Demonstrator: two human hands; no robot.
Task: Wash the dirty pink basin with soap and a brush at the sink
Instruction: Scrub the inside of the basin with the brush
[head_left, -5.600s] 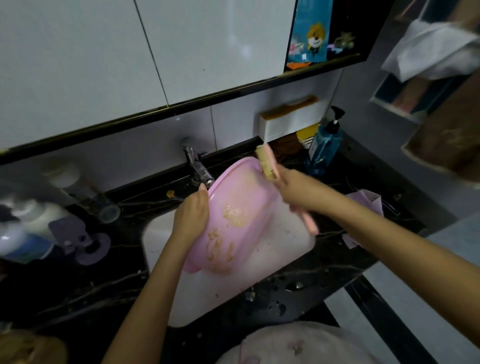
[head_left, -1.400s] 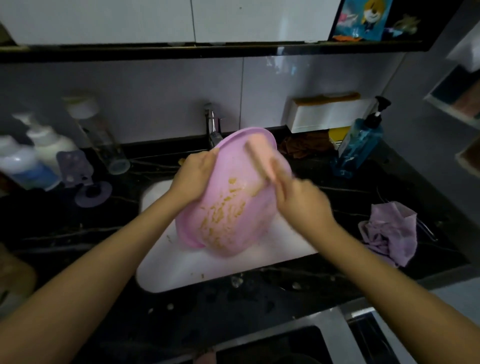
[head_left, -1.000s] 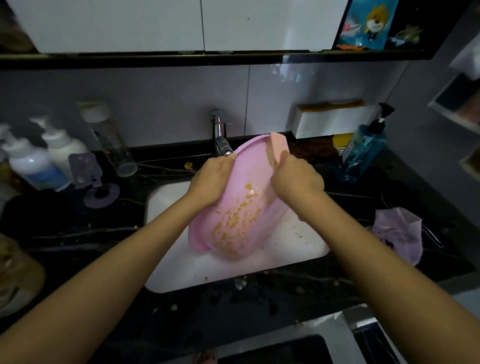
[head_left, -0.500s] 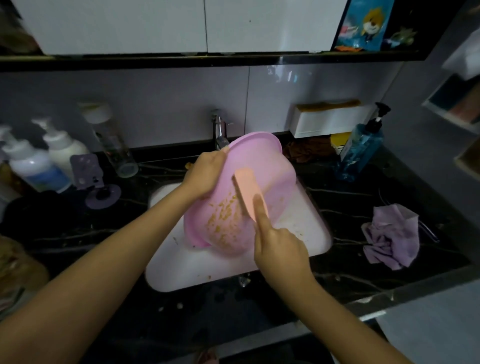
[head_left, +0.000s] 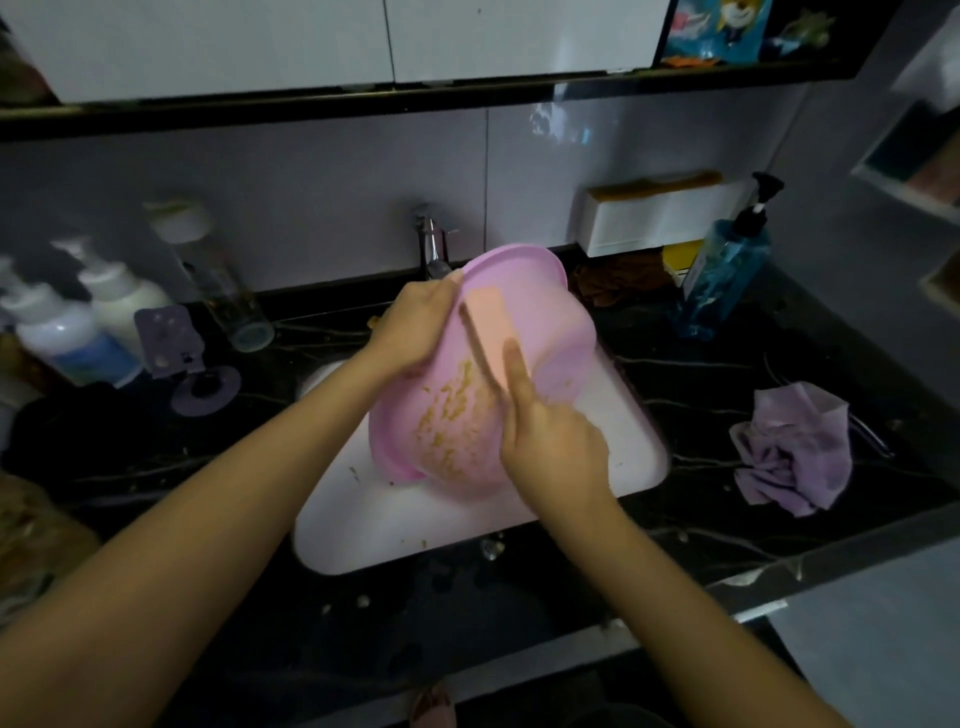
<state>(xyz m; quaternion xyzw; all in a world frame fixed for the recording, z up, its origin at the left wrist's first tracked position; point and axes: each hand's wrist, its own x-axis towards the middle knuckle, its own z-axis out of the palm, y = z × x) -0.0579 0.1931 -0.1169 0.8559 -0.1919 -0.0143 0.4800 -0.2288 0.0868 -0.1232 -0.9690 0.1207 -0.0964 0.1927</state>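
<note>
Crumpled purple cloth (head_left: 789, 449) lies on the counter's (head_left: 701, 374) right, white pump bottles (head_left: 67, 332) stand left.

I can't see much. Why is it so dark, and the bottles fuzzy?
Head view: dim light, black counter hides detail; only sink and basin stand out; the bottles sit at the left edge, softened by the wide lens; glare on the tile.

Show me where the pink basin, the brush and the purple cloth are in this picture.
pink basin (head_left: 556, 322), head view, on its wall just below the far rim.
brush (head_left: 485, 325), head view, on its flat back.
purple cloth (head_left: 789, 452), head view, on the middle of its crumpled folds.
</note>
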